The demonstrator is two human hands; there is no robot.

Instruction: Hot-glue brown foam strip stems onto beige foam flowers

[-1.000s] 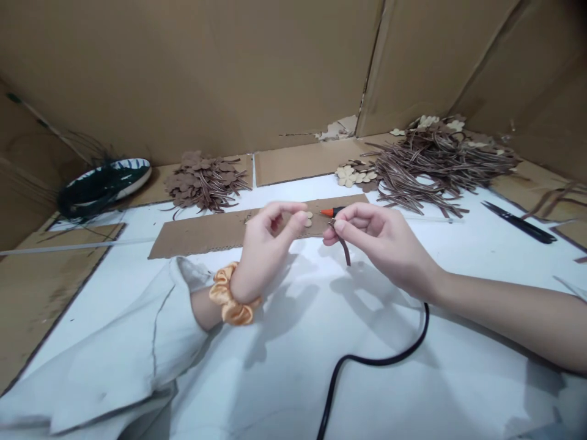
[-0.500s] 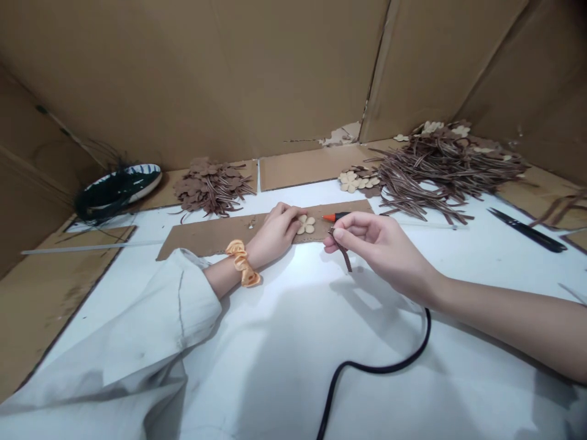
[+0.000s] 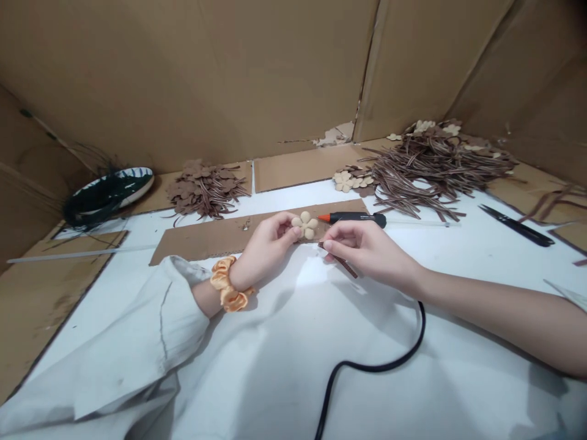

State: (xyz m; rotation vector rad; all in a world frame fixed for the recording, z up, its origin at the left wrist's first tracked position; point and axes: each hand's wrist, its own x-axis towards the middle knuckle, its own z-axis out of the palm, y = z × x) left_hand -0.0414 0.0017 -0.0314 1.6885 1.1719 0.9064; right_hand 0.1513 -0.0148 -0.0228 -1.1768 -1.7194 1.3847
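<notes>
My left hand [image 3: 270, 241] pinches a cream five-petal flower cut-out [image 3: 305, 225] between thumb and fingertips, just above a long cardboard strip [image 3: 220, 237]. My right hand [image 3: 362, 244] grips the end of a thin brown strip [image 3: 342, 264], which hangs down and to the right from the fingers. The two hands are close but apart. Just beyond the right fingers, a black hot glue gun [image 3: 355, 218] with an orange nozzle lies across the cardboard's far edge. Its nozzle points toward the flower.
A black cable [image 3: 367, 366] curves over the white table [image 3: 275, 342]. Brown strips [image 3: 440, 165], cream flowers [image 3: 348, 180] and brown flowers [image 3: 204, 190] lie in piles at the back. Black scissors [image 3: 517, 225] sit right; a dark feathered plate [image 3: 107, 192] sits left. Cardboard walls surround everything.
My left hand has risen from the cardboard and now holds the cream flower up. My right hand has shifted left with the brown strip, and the glue gun's black body now shows.
</notes>
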